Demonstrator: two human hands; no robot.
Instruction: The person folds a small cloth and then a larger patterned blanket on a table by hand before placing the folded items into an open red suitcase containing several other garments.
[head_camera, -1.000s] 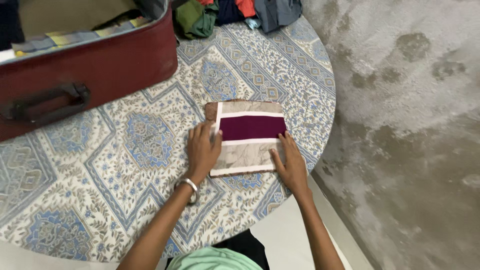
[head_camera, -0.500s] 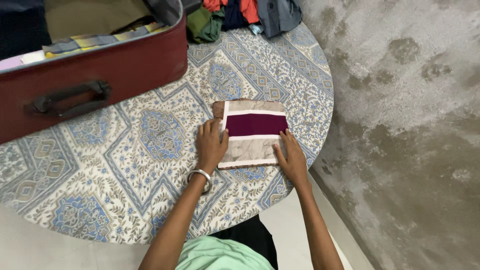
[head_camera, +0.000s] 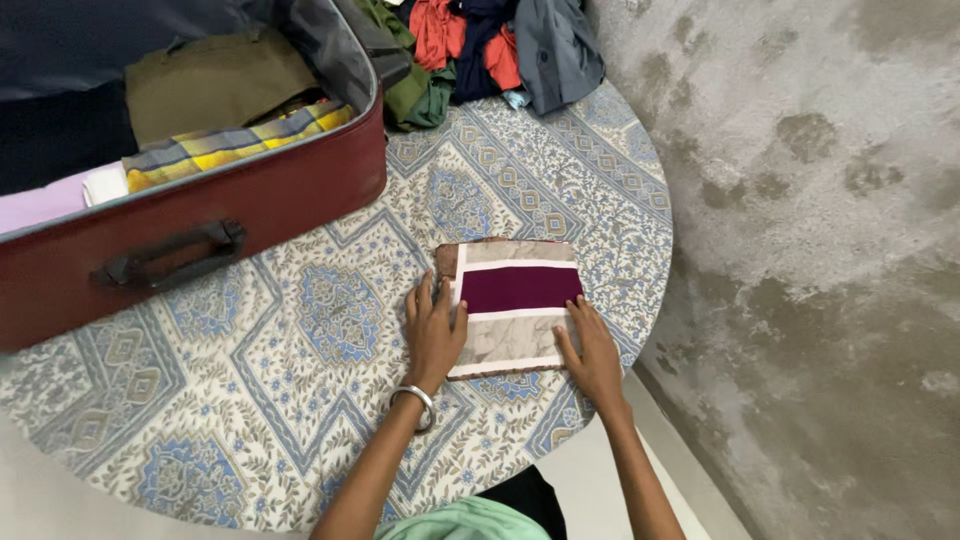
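Since the earlier frames the view has shifted, so that more of the open suitcase interior and the clothes pile now shows; both hands and the folded cloth keep the same arrangement relative to each other.

The round surface (head_camera: 250, 400), covered with a blue and beige patterned cloth, carries everything. The dark red suitcase (head_camera: 250, 210) lies open well beyond the fingertips and to their left, holding folded garments, among them a yellow checked one (head_camera: 230, 145). A loose pile of clothes (head_camera: 480, 50) lies far beyond the fingertips, at the far edge.

The folded cloth (head_camera: 515, 305), beige with a maroon band, lies flat between the two hands, close to the near right rim of the surface. The left hand (head_camera: 435, 335) rests palm down on its left edge, fingers (head_camera: 432, 300) held close together and laid flat, pinching nothing. The right hand (head_camera: 592, 350) rests at its lower right corner, fingers (head_camera: 578, 320) together, pressing lightly on the edge. A metal bangle (head_camera: 415, 400) sits on the left wrist.

Risk: the cloth lies near the rim; an uneven push from the left fingers could slide it toward the edge or loosen the fold, because only flat pressure holds it
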